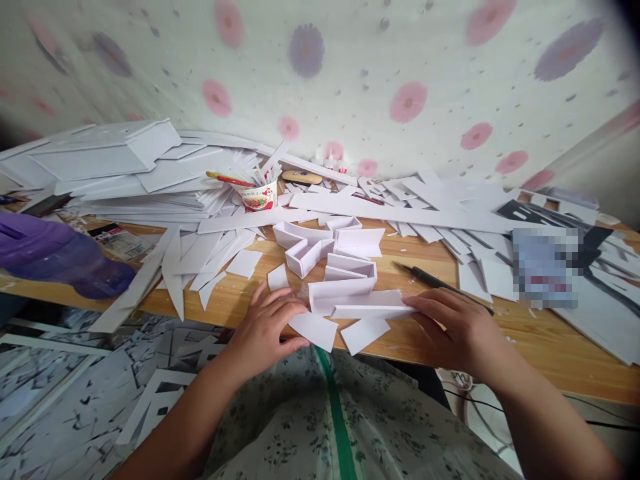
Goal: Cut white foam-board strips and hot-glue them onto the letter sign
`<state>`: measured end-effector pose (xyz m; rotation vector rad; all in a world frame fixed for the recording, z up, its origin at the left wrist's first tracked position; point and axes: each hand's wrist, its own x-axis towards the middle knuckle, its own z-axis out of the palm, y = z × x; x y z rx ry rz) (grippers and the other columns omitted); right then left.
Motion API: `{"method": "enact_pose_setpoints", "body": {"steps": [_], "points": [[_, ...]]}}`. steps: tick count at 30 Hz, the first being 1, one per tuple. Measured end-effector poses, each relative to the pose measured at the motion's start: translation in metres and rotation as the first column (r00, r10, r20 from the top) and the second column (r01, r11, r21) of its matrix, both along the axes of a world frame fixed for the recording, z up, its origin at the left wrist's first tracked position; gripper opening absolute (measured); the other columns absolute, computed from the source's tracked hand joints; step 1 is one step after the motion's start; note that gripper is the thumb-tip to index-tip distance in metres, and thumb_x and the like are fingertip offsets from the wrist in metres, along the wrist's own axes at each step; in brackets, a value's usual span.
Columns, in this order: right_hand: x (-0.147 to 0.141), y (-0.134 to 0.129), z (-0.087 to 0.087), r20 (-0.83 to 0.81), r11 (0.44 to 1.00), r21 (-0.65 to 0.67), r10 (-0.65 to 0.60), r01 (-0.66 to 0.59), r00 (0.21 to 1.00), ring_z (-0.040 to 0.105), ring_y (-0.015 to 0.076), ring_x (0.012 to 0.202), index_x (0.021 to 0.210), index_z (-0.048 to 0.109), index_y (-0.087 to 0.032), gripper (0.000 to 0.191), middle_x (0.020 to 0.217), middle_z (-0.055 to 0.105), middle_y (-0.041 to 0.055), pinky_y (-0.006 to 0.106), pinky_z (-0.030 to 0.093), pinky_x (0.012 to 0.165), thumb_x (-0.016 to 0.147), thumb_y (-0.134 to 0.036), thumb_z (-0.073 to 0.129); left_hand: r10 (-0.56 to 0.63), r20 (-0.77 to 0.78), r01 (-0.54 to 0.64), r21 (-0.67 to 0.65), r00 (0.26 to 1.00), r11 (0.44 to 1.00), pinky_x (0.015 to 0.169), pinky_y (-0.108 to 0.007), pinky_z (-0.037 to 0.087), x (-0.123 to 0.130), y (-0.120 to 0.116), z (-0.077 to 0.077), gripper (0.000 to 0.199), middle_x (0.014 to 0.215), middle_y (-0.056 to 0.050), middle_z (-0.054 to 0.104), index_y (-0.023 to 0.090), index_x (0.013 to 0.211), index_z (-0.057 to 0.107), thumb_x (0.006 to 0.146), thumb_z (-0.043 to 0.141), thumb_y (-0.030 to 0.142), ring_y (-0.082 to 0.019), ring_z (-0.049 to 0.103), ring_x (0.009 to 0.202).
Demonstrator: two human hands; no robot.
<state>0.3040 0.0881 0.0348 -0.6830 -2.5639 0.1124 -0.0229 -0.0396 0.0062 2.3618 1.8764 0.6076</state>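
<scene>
Lying between the two hands, a white board trough (343,292) has its left end just beside the left hand (267,325), which is half-curled; whether it grips anything I can't tell. The right hand (457,327) has its fingers bent onto the right end of one narrow strip (373,312) along the trough's near side, though I can't see whether it pinches. Two loose flat cards (365,335) lie nearest the table edge. One slim black craft knife (445,287) and one printed cup (260,199) sit on the smooth, wood-grained tabletop (400,263).
</scene>
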Motion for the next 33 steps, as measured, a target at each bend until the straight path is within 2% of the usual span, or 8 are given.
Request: {"method": "enact_pose_setpoints", "body": {"steps": [3,8,18,21,25,30,33], "points": [[0.008,-0.004,0.002,-0.009,0.999,-0.053,-0.008,0.007,1.000,0.064,0.0183,0.087,0.116,0.060,-0.022,0.025,0.101,0.067,0.0069,0.031,0.052,0.074,0.093,-0.020,0.051,-0.008,-0.004,0.008,-0.004,1.000,1.000,0.114,-0.053,0.015,0.003,0.002,0.002,0.034,0.111,-0.002,0.068,0.025,0.104,0.057,0.074,0.072,0.033,-0.028,0.050,0.122],[0.023,-0.008,0.005,-0.028,0.997,-0.057,-0.056,0.054,0.998,0.064,0.0178,0.086,0.117,0.059,-0.022,0.025,0.101,0.066,0.0073,0.031,0.052,0.075,0.094,-0.019,0.050,-0.021,0.005,0.021,0.010,1.000,1.000,0.113,-0.053,0.015,0.013,0.006,0.005,0.030,0.106,-0.002,0.068,0.024,0.099,0.057,0.074,0.072,0.033,-0.027,0.053,0.114],[0.050,-0.010,0.003,-0.086,0.980,0.098,-0.162,0.170,0.983,0.063,0.0154,0.074,0.108,0.062,-0.018,0.018,0.091,0.066,0.0062,0.027,0.050,0.064,0.091,-0.023,0.057,-0.040,0.049,0.035,0.107,0.998,0.994,0.106,-0.051,0.026,0.054,0.012,0.007,0.032,0.096,-0.002,0.066,0.021,0.095,0.057,0.072,0.076,0.033,-0.024,0.057,0.098],[0.055,-0.010,0.000,-0.117,0.975,0.118,-0.177,0.191,0.977,0.063,0.0155,0.076,0.105,0.062,-0.019,0.016,0.091,0.067,0.0058,0.027,0.050,0.066,0.091,-0.024,0.059,-0.026,0.054,0.019,0.126,0.998,0.992,0.102,-0.049,0.030,0.064,0.016,0.006,0.030,0.095,-0.002,0.066,0.020,0.094,0.058,0.072,0.075,0.032,-0.024,0.057,0.094],[0.062,-0.008,-0.004,-0.121,0.971,0.103,-0.201,0.214,0.972,0.064,0.0155,0.078,0.105,0.062,-0.020,0.015,0.092,0.067,0.0050,0.026,0.050,0.066,0.091,-0.025,0.058,0.022,0.040,-0.027,0.139,0.999,0.990,0.088,-0.044,0.039,0.072,0.019,0.004,0.027,0.093,-0.004,0.066,0.019,0.091,0.058,0.072,0.073,0.032,-0.025,0.056,0.091],[0.065,-0.005,-0.007,-0.138,0.963,0.111,-0.231,0.247,0.963,0.064,0.0152,0.075,0.103,0.062,-0.022,0.014,0.092,0.067,0.0044,0.026,0.049,0.064,0.092,-0.027,0.057,0.108,-0.003,-0.106,0.126,0.994,0.986,0.080,-0.043,0.042,0.083,0.026,0.004,0.025,0.087,-0.005,0.065,0.019,0.086,0.059,0.071,0.075,0.034,-0.027,0.056,0.088],[0.060,-0.006,-0.007,-0.157,0.956,0.082,-0.266,0.281,0.951,0.064,0.0156,0.072,0.100,0.064,-0.021,0.014,0.090,0.067,0.0045,0.026,0.048,0.062,0.092,-0.029,0.056,0.111,-0.022,-0.108,0.122,0.994,0.987,0.079,-0.043,0.043,0.092,0.034,0.004,0.032,0.086,-0.005,0.066,0.019,0.085,0.059,0.069,0.078,0.039,-0.027,0.057,0.086]]}}
